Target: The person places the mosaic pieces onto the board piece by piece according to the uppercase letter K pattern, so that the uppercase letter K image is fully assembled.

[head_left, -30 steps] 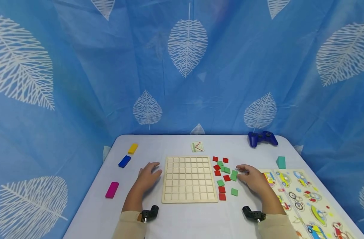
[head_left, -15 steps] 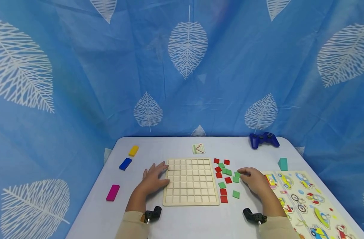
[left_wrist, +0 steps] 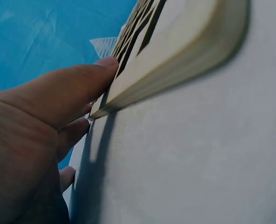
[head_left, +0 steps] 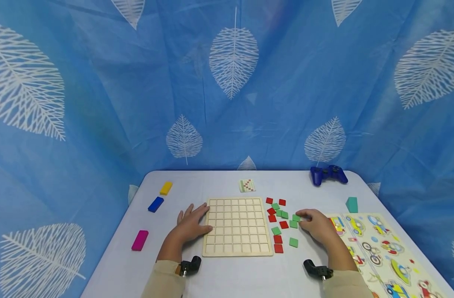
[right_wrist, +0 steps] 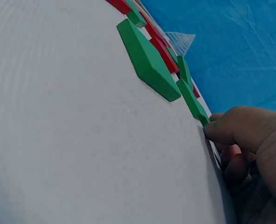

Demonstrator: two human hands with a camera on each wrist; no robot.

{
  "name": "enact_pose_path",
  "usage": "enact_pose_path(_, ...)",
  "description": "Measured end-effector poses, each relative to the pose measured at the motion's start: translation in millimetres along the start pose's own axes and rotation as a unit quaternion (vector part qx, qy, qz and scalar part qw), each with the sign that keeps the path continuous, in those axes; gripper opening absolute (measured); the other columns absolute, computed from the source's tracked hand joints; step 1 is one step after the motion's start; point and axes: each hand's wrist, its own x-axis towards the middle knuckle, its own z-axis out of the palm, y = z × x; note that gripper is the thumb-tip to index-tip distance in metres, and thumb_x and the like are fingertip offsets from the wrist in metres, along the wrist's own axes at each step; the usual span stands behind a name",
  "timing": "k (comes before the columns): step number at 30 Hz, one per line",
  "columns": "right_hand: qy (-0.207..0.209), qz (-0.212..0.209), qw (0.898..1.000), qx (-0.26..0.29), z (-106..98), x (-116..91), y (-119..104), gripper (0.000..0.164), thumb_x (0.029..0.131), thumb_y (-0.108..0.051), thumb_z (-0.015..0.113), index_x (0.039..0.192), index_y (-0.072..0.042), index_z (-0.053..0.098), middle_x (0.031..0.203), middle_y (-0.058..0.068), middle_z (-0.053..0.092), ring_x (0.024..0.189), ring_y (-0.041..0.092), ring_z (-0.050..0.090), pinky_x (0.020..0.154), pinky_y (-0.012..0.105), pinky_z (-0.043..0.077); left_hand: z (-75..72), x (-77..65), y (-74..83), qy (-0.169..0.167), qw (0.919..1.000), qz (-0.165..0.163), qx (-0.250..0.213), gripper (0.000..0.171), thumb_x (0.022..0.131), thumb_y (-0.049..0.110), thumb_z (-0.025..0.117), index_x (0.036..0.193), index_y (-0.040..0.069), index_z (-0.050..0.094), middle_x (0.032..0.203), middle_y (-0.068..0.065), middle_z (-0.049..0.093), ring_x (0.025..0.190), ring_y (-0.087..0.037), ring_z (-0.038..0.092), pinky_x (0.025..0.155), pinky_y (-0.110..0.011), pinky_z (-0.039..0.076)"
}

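Pinching a green tile (head_left: 295, 217) with the right hand (head_left: 317, 225), right of the grid board (head_left: 237, 226); touching the board with left hand (head_left: 189, 226) spread. Could slip from so shallow a hold, or knock neighbouring tiles (head_left: 293, 224).

The board (head_left: 237, 227) is cream with a grid; the squares (head_left: 293, 242) are red and green; the curtain (head_left: 279, 103) is blue with white leaves (head_left: 233, 58).

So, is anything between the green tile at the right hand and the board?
Yes. Left of that tile lie two other green tiles, then two red ones beside the board's right edge. They look low, so a lift would probably clear them.
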Motion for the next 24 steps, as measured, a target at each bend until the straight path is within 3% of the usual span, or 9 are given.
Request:
enact_pose_path(14, 0.009, -0.002, 1.0, -0.001, 0.2, 4.0, -0.8, 0.033, 0.094, -0.022, 0.073, 0.126, -0.015, 0.072, 0.125, 0.013, 0.063, 0.105, 0.028, 0.055, 0.088, 0.045, 0.049, 0.8, -2.9, -2.9, 0.0, 0.9998, 0.02, 0.003, 0.076, 0.088, 0.043, 0.082, 0.156, 0.027, 0.052, 0.17, 0.003, 0.036, 0.162, -0.042, 0.009, 0.125, -0.069, -0.004)
enact_pose_path(24, 0.039, -0.001, 0.999, 0.024, 1.3, 1.4, -2.7, 0.037, 0.094, -0.022, 0.07, 0.13, -0.015, 0.068, 0.124, 0.01, 0.068, 0.102, 0.027, 0.058, 0.083, 0.041, 0.05, 1.0, -3.0, -3.1, -0.006, 0.9998, 0.017, 0.011, 0.087, 0.082, 0.048, 0.086, 0.158, 0.025, 0.049, 0.171, 0.003, 0.034, 0.163, -0.04, 0.008, 0.126, -0.068, -0.004)
